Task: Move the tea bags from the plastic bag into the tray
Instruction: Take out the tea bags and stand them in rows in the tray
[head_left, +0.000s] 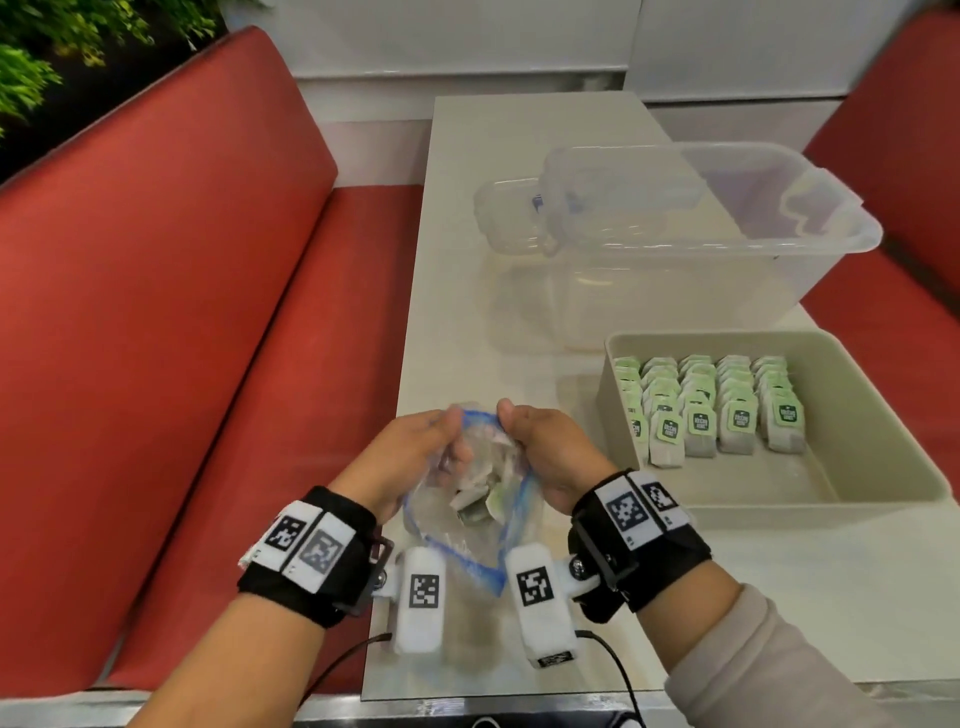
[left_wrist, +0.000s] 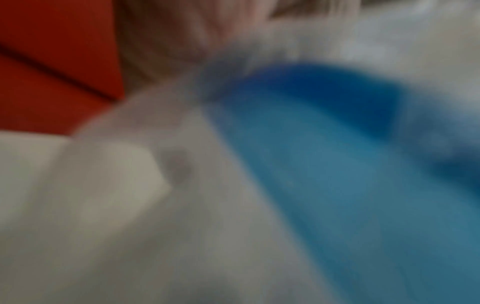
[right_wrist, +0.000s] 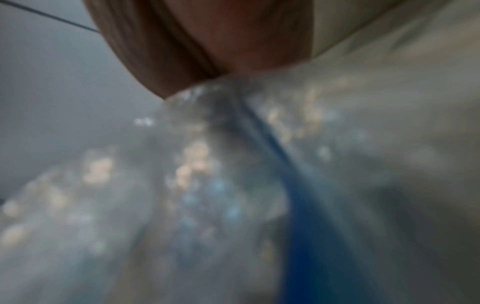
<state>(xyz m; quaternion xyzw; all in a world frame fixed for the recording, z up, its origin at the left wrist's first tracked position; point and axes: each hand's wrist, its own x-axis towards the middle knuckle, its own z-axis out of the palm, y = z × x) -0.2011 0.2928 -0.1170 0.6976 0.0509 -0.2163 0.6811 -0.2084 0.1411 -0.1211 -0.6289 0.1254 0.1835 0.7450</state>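
Observation:
A clear plastic bag (head_left: 470, 525) with a blue zip rim is held up between both hands near the table's front edge. My left hand (head_left: 415, 452) grips its left side and my right hand (head_left: 545, 447) grips its right side, holding the mouth apart. A few tea bags (head_left: 478, 501) with green tags lie inside. The beige tray (head_left: 883, 415) stands to the right, with several rows of tea bags (head_left: 711, 410) standing in it. Both wrist views are badly blurred: the bag's blue rim (left_wrist: 324, 154) fills the left one, crinkled plastic (right_wrist: 207, 185) the right one.
A large clear plastic bin (head_left: 727, 228) stands at the back of the white table (head_left: 457, 338), with a smaller clear container (head_left: 506, 218) to its left. Red bench seats (head_left: 182, 312) flank the table. Cables (head_left: 613, 660) trail from the wrist cameras.

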